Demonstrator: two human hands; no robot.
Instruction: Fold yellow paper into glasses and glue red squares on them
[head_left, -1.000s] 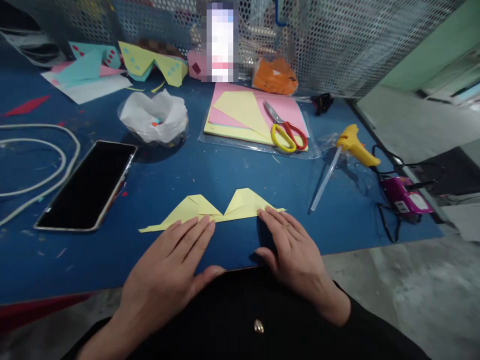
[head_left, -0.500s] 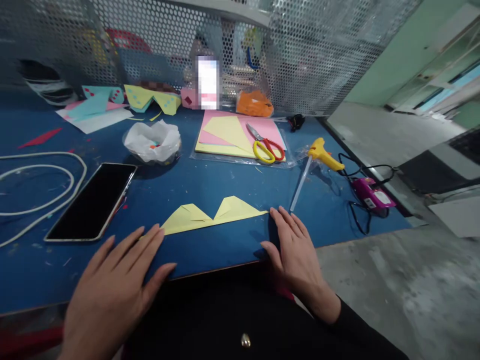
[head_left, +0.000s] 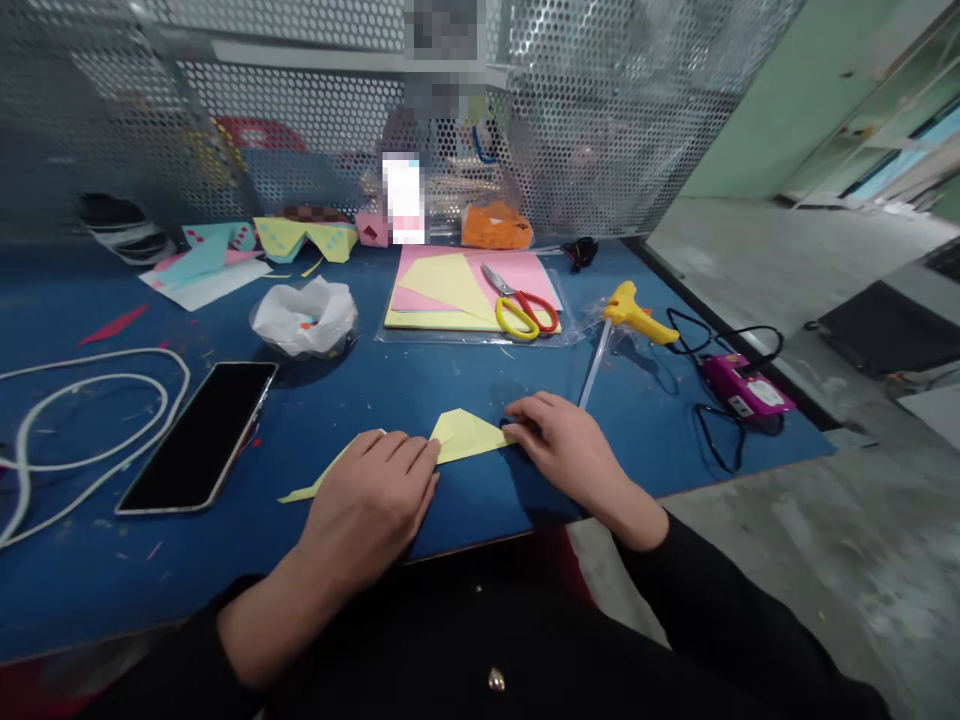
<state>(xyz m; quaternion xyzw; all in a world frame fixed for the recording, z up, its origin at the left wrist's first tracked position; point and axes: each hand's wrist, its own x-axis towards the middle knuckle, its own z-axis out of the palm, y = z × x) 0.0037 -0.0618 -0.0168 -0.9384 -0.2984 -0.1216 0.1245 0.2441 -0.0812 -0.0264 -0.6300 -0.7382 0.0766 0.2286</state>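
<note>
A folded yellow paper [head_left: 465,437] with two pointed humps lies flat near the table's front edge. My left hand [head_left: 367,500] rests over its left hump and middle dip, fingers pressed together and bent down onto it; the thumb is mostly hidden. The paper's thin left tip sticks out past that hand. At the opposite end, my right hand [head_left: 559,445] is closed, with thumb and forefinger pinching the right tip. Just beyond the right hand is the clear glue stick of a yellow glue gun [head_left: 634,312].
Red-and-yellow scissors [head_left: 525,312] lie on a packet of coloured paper [head_left: 442,280]. A paper-lined bowl [head_left: 304,318], a black-screened phone [head_left: 199,435] and a white cable [head_left: 97,370] are on the left. A purple power block [head_left: 746,385] sits at the right edge. Paper pieces [head_left: 304,240] stand by the mesh.
My left hand has moved right, from the paper's left end onto its left hump and middle. My right hand has changed from lying flat with fingers out to pinching the right tip.
</note>
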